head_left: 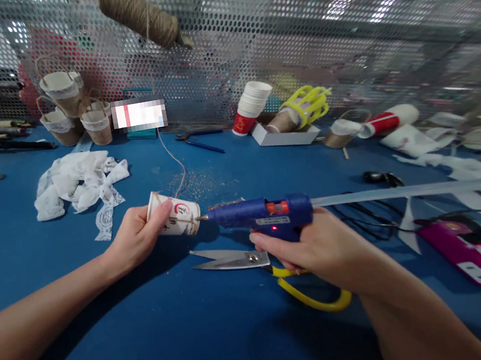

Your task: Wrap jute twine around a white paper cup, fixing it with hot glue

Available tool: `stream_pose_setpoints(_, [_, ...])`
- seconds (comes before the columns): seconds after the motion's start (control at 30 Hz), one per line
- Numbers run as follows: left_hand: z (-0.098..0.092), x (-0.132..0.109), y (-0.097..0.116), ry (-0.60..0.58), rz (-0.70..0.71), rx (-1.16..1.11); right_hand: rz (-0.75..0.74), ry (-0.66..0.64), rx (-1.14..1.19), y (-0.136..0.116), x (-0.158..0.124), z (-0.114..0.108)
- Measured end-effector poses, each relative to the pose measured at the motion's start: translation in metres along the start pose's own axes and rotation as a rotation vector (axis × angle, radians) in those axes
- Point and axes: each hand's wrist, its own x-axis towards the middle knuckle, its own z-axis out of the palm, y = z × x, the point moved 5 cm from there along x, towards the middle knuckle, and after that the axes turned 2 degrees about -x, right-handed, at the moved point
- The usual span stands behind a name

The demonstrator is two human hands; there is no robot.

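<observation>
My left hand (141,230) is closed round a white printed paper cup (181,211), tipped on its side above the table. A thin strand of twine (176,160) runs down to the cup from the spool overhead. In my right hand (307,248) is a blue glue gun (253,215) with a small red light lit. Its nozzle points left and meets the cup's side near the end, though whether they touch I cannot tell. A long clear glue stick (408,192) sticks out of the gun's back. Scissors with yellow handles (244,259) lie open below the gun.
A twine spool (139,15) hangs before a perforated metal screen. Twine-wrapped cups with handles (97,124) and white lace (79,179) are at left. Pliers (201,140), stacked paper cups (253,104) and a white box (283,136) stand behind. A purple power strip (475,257) and cables lie right.
</observation>
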Motion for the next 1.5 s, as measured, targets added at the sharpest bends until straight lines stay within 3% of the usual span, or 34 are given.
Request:
stream_pose_setpoints(0.47, [0.004,-0.005,0.015,-0.083,0.129,0.011,0.068,0.019,0.015,0.003,0.004,-0.004])
stream_pose_setpoints(0.63, [0.003,-0.004,0.013,-0.021,0.079,0.003,0.023,-0.052,0.211,0.006,0.010,-0.004])
stream_pose_setpoints(0.73, [0.003,-0.002,0.011,0.003,0.051,-0.023,0.065,0.094,0.263,0.021,0.022,-0.012])
stream_pose_setpoints(0.87, [0.004,-0.002,0.012,-0.010,0.084,-0.059,0.139,0.314,-0.099,0.036,0.041,-0.024])
stream_pose_setpoints(1.1, [0.006,-0.016,0.030,-0.064,0.388,0.190,0.209,0.349,-0.290,0.052,0.070,-0.020])
stream_pose_setpoints(1.23, [0.010,-0.025,0.041,-0.082,0.612,0.343,0.150,0.410,-0.392,0.042,0.067,-0.017])
stream_pose_setpoints(1.3, [0.014,-0.030,0.048,-0.097,0.771,0.397,0.066,0.379,-0.402,0.024,0.061,-0.011])
stream_pose_setpoints(1.4, [0.020,-0.040,0.057,-0.107,0.989,0.444,-0.072,0.187,-0.331,-0.012,0.053,0.007])
stream_pose_setpoints(1.5, [0.025,-0.048,0.062,-0.128,1.125,0.505,-0.156,-0.245,-0.059,-0.042,0.048,0.038])
